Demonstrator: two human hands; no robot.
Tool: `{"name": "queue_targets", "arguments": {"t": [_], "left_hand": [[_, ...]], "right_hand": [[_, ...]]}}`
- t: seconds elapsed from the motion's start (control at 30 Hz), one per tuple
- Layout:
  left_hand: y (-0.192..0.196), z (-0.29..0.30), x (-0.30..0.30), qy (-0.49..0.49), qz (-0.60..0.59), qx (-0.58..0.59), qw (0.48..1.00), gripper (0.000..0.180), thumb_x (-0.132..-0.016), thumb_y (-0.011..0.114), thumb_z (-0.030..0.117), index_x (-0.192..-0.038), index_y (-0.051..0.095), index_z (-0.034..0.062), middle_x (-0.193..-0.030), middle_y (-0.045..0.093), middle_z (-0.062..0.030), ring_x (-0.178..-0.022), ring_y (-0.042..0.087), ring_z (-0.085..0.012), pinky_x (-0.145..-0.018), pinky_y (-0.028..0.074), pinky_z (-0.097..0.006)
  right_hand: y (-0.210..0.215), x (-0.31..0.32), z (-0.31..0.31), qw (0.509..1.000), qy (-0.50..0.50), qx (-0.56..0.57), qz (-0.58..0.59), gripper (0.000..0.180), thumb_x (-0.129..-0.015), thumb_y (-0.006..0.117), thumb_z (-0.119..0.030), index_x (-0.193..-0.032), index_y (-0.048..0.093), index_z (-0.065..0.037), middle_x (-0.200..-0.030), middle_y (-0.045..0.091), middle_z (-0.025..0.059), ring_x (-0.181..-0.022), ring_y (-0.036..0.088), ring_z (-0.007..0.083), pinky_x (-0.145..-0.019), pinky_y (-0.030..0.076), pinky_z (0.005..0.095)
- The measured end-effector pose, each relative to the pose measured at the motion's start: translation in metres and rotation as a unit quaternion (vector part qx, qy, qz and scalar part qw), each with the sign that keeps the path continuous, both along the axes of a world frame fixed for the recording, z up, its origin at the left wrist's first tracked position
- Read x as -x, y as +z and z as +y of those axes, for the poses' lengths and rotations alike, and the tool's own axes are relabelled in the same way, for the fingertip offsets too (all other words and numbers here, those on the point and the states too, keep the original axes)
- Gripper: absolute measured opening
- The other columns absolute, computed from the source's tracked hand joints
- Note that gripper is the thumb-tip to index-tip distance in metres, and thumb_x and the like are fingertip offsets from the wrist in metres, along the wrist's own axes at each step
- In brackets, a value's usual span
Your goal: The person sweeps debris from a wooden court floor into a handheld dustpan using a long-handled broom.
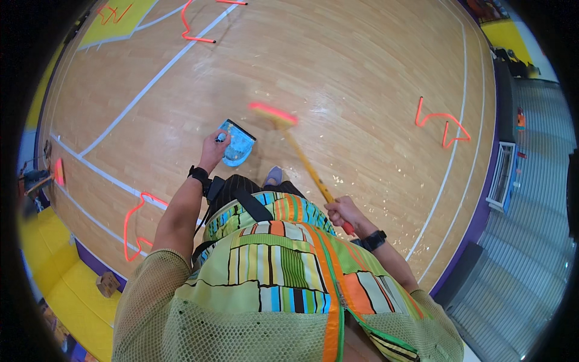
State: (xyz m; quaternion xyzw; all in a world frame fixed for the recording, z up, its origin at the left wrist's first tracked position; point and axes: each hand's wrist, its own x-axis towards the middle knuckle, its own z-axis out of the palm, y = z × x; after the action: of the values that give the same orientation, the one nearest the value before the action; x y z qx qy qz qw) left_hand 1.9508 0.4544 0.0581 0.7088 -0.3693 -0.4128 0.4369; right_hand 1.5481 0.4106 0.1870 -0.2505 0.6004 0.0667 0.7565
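My left hand [216, 148] is closed round the upright handle of a blue dustpan [240, 148], which is held low with its dark front lip toward the far right. Some pale bits seem to lie in the pan. In my right hand [345, 212] is the yellow stick of a broom [301, 157], gripped near its red end. The broom's red and pink head, slightly blurred, points away from me, right of and beyond the dustpan, apart from it. Small pale scraps [356, 188] are scattered over the wooden floor [350, 72], mostly to the right.
Bent orange hurdles stand on the floor at the right [443, 117], the near left [136, 226] and the far left [196, 30]. My shoe [274, 175] is between the dustpan and broom. Yellow padded seating [66, 271] lines the left; grey ridged steps [531, 181] run along the right.
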Motion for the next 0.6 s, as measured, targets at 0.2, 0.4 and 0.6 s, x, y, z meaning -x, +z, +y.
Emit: {"name": "queue_targets", "arguments": {"t": [0.2, 0.4, 0.6], "left_hand": [[0.016, -0.023, 0.016, 0.007, -0.075, -0.016, 0.997, 0.013, -0.082, 0.06, 0.014, -0.083, 0.058, 0.0013, -0.064, 0.052, -0.0006, -0.06, 0.045, -0.0055, -0.054, 0.04, -0.023], [-0.008, -0.019, -0.013, 0.043, -0.048, -0.021, 0.998, 0.016, -0.081, 0.061, 0.017, -0.081, 0.058, 0.0008, -0.062, 0.053, -0.0007, -0.058, 0.046, -0.0064, -0.052, 0.041, -0.024], [-0.004, -0.052, -0.016, 0.019, -0.07, -0.035, 0.997, 0.015, -0.082, 0.06, 0.016, -0.079, 0.058, 0.0016, -0.06, 0.052, -0.0009, -0.055, 0.046, -0.0077, -0.051, 0.04, -0.025]], "right_hand": [[0.046, 0.028, 0.007, 0.995, 0.096, -0.018, -0.019, 0.022, -0.078, 0.059, -0.009, -0.061, 0.048, -0.001, -0.051, 0.045, 0.002, -0.035, 0.036, 0.0063, -0.03, 0.024, 0.0218], [0.049, 0.06, -0.019, 0.999, -0.051, 0.004, 0.002, 0.013, -0.081, 0.056, -0.007, -0.07, 0.052, -0.002, -0.051, 0.04, -0.0031, -0.037, 0.031, 0.0015, -0.031, 0.018, 0.0184], [0.0, 0.094, -0.084, 0.975, -0.209, 0.081, 0.006, 0.02, -0.079, 0.051, -0.007, -0.061, 0.041, -0.007, -0.048, 0.034, -0.0033, -0.036, 0.031, 0.0052, -0.032, 0.021, 0.0198]]}}
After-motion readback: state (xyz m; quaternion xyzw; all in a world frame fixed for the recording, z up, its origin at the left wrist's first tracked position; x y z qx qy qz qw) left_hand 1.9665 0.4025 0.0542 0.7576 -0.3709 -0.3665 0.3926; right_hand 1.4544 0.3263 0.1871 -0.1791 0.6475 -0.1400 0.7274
